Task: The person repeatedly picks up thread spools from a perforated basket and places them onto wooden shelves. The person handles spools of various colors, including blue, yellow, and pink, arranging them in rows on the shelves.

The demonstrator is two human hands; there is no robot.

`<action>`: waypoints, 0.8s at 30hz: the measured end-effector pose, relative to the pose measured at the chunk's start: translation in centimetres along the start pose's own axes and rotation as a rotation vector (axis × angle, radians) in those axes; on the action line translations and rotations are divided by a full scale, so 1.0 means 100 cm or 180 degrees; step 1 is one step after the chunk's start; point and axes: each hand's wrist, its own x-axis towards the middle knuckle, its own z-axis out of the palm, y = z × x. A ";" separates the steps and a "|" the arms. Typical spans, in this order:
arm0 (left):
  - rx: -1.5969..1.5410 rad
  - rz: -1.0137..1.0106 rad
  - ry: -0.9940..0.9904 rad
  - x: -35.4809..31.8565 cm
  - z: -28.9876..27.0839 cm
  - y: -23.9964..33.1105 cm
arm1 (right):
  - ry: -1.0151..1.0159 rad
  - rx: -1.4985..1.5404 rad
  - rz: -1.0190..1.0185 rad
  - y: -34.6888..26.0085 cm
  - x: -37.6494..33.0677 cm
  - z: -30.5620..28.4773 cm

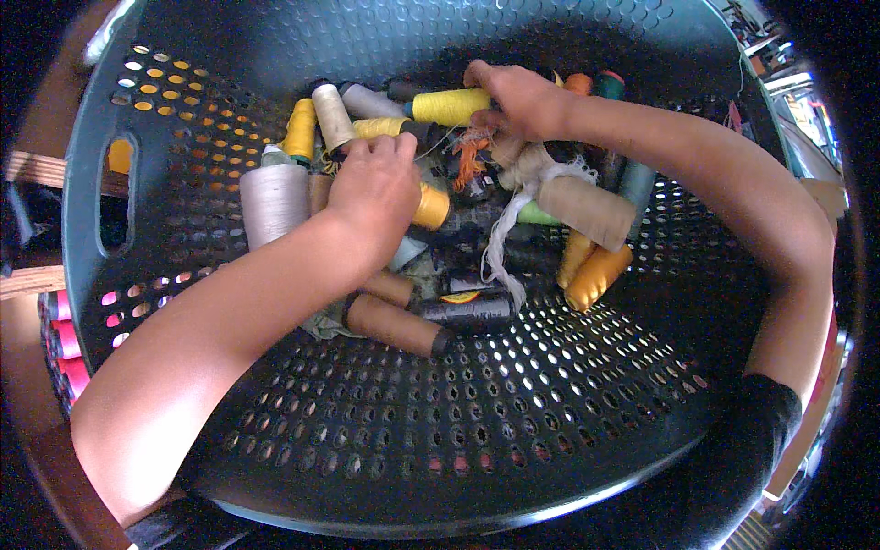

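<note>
Both my hands reach into a deep dark plastic basket point(513, 32) of thread spools. My right hand point(527, 103) is closed around the right end of a yellow thread spool point(447, 107), fingers above and thumb below. Loose orange thread point(472, 158) hangs just under it. My left hand point(378, 188) is curled with its fingertips together; what they hold is hidden. A thin thread shows beside those fingertips. An orange-yellow spool point(431, 207) lies against this hand's right side, and a cream spool point(332, 115) stands just beyond it.
A large white cone point(275, 203) leans at the left. Brown cones point(394, 325), a black spool point(478, 310), a beige cone point(587, 209) with tangled white thread point(504, 243), and a gold spool point(600, 280) lie around. Pink spools point(69, 344) show outside the basket's left wall.
</note>
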 end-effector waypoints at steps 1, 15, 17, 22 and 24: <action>-0.0028 0.0058 0.0059 0.001 0.001 -0.001 | -0.0067 -0.0015 -0.0019 0.006 -0.001 0.005; -0.0306 -0.0653 -0.1360 0.000 -0.135 -0.094 | -0.0378 -0.2389 -0.0242 -0.027 -0.005 -0.046; -0.0312 -0.0880 -0.0942 -0.006 -0.135 -0.111 | -0.0131 -0.2353 -0.0753 -0.037 0.005 -0.037; -0.0244 -0.0786 0.0032 -0.014 -0.095 -0.154 | -0.0180 -0.1668 -0.1590 -0.073 0.002 -0.012; -0.0206 -0.0863 -0.0102 -0.011 -0.091 -0.152 | -0.0117 -0.1393 -0.1811 -0.071 -0.005 0.017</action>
